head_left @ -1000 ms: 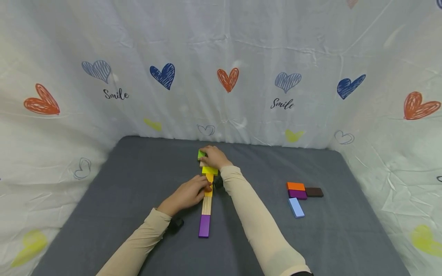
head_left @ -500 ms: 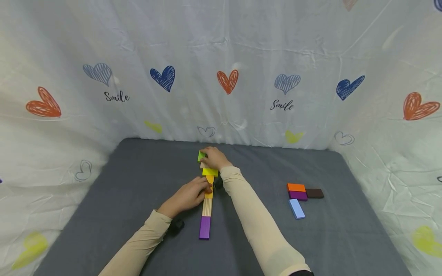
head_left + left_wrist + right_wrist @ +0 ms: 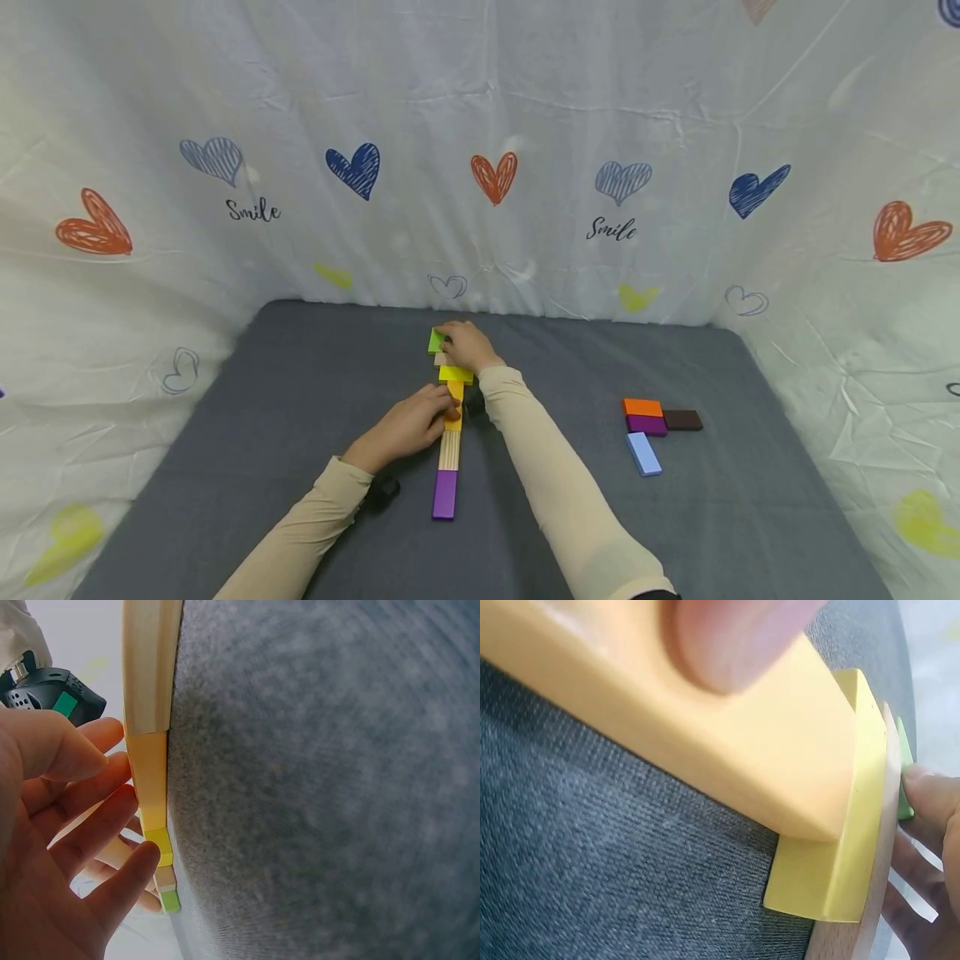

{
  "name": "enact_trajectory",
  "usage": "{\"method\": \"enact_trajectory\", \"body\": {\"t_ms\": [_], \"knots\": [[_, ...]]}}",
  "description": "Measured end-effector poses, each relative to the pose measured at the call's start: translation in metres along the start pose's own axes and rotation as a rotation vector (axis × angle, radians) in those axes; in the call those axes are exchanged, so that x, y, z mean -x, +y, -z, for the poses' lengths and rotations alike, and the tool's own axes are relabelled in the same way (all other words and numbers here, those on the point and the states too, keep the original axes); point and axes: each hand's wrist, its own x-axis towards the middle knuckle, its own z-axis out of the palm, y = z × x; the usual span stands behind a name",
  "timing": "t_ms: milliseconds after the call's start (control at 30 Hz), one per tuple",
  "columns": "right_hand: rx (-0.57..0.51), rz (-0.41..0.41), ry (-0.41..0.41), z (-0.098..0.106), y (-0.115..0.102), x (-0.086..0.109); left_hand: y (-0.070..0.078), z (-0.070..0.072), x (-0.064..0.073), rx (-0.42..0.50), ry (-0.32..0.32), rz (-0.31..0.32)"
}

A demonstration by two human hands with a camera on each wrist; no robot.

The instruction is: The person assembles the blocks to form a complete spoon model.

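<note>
A line of flat blocks runs away from me in the head view. Its near end is a purple block (image 3: 444,496), then a pale ridged wooden one (image 3: 449,451). The fingertips of my left hand (image 3: 408,423) rest on an orange-yellow block (image 3: 149,780), partly covering it; the left fingers look relaxed. A yellow block (image 3: 859,802) lies crosswise beyond it, with a light wooden block (image 3: 441,360) behind. At the far end my right hand (image 3: 468,346) pinches a green block (image 3: 435,340) between thumb and fingers, hiding its right part.
To the right lie an orange block (image 3: 642,407), a dark purple one (image 3: 647,426), a dark brown one (image 3: 683,420) and a light blue one (image 3: 645,454). They sit on the grey cloth-covered table (image 3: 300,358). A white curtain (image 3: 420,108) printed with hearts hangs behind.
My right thumb has shifted slightly beside the green block, and the right hand sits a touch lower. My left hand and the blocks look almost still; the head view has tilted slightly.
</note>
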Motion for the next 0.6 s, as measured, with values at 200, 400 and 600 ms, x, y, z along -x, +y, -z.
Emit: {"method": "enact_trajectory", "body": {"t_ms": [200,400,600], "knots": [[-0.005,0.000,0.004,0.000,0.001,0.001,-0.001,-0.001,0.000,-0.005,-0.003,0.002],[0.002,0.018,0.003,0.005,0.004,0.008,0.001,-0.001,0.002,0.013,-0.001,0.000],[0.039,0.081,0.046,0.021,0.005,0.023,0.002,0.000,0.000,0.009,-0.019,0.036]]}}
